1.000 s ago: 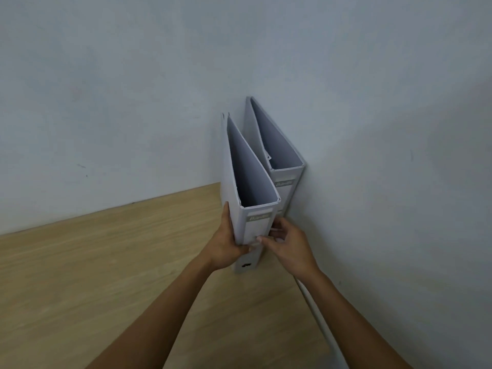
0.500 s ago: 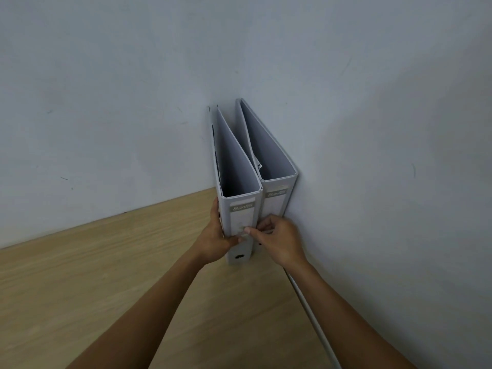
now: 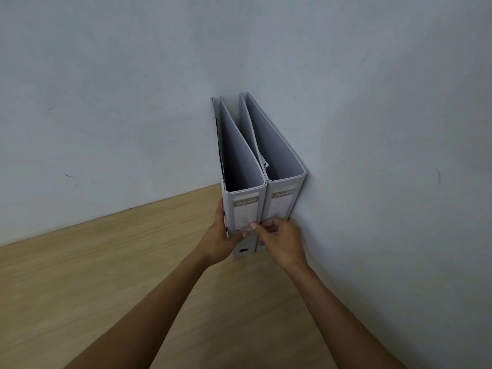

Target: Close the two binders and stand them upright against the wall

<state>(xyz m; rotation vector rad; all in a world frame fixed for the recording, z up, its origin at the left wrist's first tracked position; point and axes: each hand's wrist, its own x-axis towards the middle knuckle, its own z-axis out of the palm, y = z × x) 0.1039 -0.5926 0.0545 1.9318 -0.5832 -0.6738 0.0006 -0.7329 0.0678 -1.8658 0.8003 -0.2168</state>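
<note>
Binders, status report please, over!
Left hand grips left binder. Right hand fingers on its spine. Right binder upright at wall. Nothing blocking.

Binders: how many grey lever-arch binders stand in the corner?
2. The left grey binder stands upright, held by the left hand and right hand. The right grey binder stands beside it, against the right wall. None seem hidden.

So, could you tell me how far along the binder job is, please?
Nearly finished. Both binders are closed and upright: the right binder stands against the wall, the left binder beside it. The left hand and right hand grip its spine; only letting go is left.
</note>
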